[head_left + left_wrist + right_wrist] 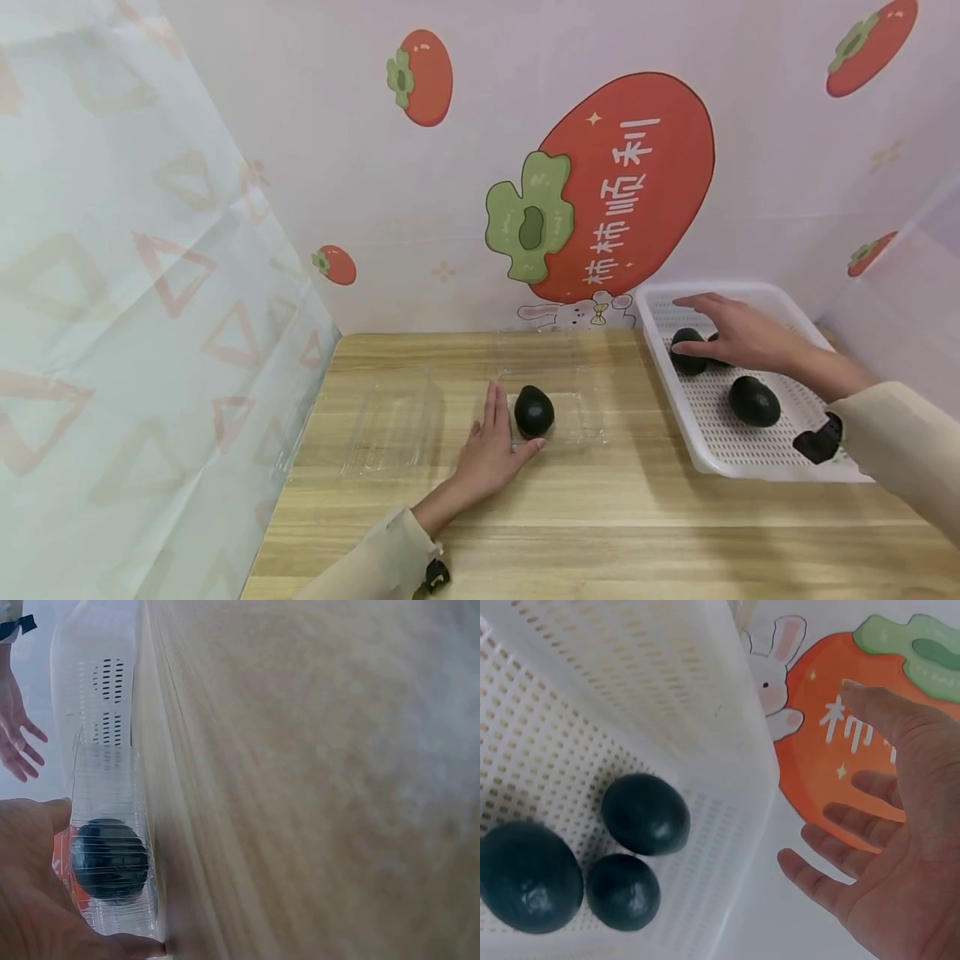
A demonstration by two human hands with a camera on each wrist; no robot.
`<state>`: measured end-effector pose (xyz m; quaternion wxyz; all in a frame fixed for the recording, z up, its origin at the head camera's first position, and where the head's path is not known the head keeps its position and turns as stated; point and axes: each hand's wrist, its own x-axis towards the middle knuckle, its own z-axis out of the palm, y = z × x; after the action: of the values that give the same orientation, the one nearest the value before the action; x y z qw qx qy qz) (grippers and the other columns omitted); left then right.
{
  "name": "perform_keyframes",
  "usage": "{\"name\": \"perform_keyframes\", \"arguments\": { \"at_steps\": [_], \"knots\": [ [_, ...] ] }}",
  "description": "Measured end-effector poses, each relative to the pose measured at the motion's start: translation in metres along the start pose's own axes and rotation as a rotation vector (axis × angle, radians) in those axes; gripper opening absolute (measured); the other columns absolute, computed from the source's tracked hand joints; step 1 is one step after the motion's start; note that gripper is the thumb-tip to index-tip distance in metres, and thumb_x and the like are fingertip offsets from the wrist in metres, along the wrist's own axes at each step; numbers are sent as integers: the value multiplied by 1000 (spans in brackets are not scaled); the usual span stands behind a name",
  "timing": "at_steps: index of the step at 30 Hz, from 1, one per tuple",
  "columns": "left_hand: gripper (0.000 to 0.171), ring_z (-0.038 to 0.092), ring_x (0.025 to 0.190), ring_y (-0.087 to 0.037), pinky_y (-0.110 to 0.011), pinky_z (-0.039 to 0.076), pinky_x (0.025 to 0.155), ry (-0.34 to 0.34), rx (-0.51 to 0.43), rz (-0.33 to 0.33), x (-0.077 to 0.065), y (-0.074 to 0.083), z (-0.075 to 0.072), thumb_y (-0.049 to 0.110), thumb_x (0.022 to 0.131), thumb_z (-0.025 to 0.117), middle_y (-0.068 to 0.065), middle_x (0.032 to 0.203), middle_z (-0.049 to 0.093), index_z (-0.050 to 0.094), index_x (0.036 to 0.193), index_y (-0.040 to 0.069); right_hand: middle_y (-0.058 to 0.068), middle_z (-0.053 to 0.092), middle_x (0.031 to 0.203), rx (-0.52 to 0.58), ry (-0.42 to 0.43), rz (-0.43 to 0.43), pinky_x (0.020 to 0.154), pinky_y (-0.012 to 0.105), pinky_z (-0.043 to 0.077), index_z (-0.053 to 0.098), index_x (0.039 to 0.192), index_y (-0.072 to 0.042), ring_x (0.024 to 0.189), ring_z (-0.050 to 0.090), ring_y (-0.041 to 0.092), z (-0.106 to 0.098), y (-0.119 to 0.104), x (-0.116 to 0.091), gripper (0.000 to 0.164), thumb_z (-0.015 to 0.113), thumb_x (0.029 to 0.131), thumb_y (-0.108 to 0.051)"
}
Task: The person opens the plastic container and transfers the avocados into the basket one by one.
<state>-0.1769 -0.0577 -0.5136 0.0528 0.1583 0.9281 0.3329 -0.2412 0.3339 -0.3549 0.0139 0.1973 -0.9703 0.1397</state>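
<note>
A dark green avocado (534,412) sits in a clear plastic clamshell box (583,418) whose lid (536,354) lies back toward the wall. My left hand (489,454) rests against the near left side of this box, fingers straight and thumb along its front edge. Over the white perforated basket (693,433) at the right hovers my right hand (738,336), fingers spread and nothing in its grasp. Beneath it, the right wrist view shows three avocados in the basket: a large one (529,877), another (645,814) and a smaller one (622,892).
A second clear plastic box (390,425) stands on the wooden table (570,533) left of my left hand. Behind the table rises a wall covering (420,192) printed with persimmons, and a patterned sheet (150,292) hangs along the left side.
</note>
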Motion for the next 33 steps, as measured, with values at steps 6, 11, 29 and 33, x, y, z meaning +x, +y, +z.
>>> {"name": "perform_keyframes", "arguments": {
  "at_steps": [6, 11, 29, 33],
  "knots": [
    [110, 55, 137, -49, -66, 31, 121, -4, -3, -3, -1, 0, 0, 58, 100, 67, -21, 177, -2, 4, 169, -2, 34, 50, 151, 24, -46, 30, 106, 71, 44, 49, 152, 5, 135, 52, 51, 6, -13, 5, 86, 85, 90, -42],
    [109, 56, 136, -48, -66, 31, 121, 1, -1, 1, 0, 0, -1, 57, 101, 66, -21, 177, -2, 5, 168, -2, 32, 49, 154, 38, -56, 34, 106, 71, 45, 49, 154, 2, 137, 51, 50, 11, -25, 9, 88, 85, 90, -46],
    [110, 59, 132, -49, -67, 32, 120, 2, 3, 12, 0, 1, -1, 55, 101, 67, -23, 176, -1, 4, 168, -4, 29, 55, 150, 77, -47, -38, 104, 70, 48, 53, 151, 0, 136, 53, 50, 33, -51, 12, 82, 85, 89, -42],
    [110, 58, 133, -49, -67, 32, 120, -2, 3, 10, 0, 0, 0, 56, 101, 67, -23, 176, -2, 4, 168, -2, 27, 57, 149, 83, -37, -57, 102, 68, 50, 54, 150, -1, 134, 57, 47, 37, -55, 13, 81, 87, 88, -42]
  ]
}}
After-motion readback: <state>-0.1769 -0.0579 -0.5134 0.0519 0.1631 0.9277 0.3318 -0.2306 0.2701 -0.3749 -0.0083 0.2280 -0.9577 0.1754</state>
